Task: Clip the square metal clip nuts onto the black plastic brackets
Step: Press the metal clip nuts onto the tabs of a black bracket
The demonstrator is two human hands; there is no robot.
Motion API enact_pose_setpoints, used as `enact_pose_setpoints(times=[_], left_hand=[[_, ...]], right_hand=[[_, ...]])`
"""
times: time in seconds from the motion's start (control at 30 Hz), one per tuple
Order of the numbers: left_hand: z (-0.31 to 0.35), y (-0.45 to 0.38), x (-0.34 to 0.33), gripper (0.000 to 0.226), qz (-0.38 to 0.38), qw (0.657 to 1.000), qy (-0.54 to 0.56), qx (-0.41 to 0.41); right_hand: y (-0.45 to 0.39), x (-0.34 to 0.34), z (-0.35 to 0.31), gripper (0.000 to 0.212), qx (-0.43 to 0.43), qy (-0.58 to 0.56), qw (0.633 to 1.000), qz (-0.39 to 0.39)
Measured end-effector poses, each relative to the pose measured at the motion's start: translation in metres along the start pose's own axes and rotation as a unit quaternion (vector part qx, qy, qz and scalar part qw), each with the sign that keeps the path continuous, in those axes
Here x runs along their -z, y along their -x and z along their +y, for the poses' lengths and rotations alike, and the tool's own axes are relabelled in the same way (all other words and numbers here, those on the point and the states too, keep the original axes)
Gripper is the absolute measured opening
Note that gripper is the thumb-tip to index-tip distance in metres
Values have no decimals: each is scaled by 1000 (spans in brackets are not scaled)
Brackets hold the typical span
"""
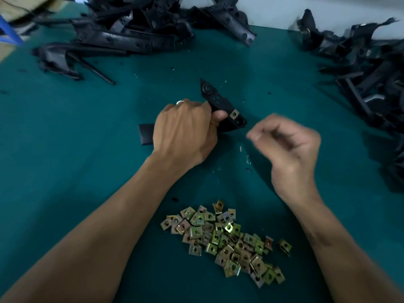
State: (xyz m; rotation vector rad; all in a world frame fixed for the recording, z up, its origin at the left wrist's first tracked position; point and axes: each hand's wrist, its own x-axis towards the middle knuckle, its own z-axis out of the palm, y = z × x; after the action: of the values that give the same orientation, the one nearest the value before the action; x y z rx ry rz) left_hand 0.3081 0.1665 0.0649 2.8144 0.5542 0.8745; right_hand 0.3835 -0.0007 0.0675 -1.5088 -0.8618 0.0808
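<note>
On green bench mat (65, 171): black plastic bracket (215, 101) gripped in left hand (183, 132), one square clip nut (234, 114) already seated near its lower end; right hand (288, 141) blurred just beside, fingers loosely curled, apparently empty. Loose clip nuts (223, 239) heaped nearby; bracket piles (135, 33) behind, most seemingly still unclipped

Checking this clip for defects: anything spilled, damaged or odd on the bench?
Nothing serious. Pale shavings and black crumbs litter the green mat beside the held bracket. The clip nuts lie in a loose heap.
</note>
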Motion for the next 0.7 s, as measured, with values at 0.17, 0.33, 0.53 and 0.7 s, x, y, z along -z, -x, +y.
enact_pose_setpoints(times=[0.17, 0.33, 0.53, 0.7], left_hand=[[1, 0, 0, 43, 18, 1000, 11, -3], [1, -1, -2, 44, 19, 999, 30, -4], [-1, -1, -2, 44, 32, 999, 44, -5], [0, -2, -2, 44, 37, 998, 42, -10]], right_hand=[[21, 14, -13, 33, -73, 129, 928, -342], [24, 7, -25, 19, -46, 195, 909, -366], [25, 5, -21, 5, -37, 174, 911, -372], [18, 18, -16, 10, -119, -14, 950, -288]])
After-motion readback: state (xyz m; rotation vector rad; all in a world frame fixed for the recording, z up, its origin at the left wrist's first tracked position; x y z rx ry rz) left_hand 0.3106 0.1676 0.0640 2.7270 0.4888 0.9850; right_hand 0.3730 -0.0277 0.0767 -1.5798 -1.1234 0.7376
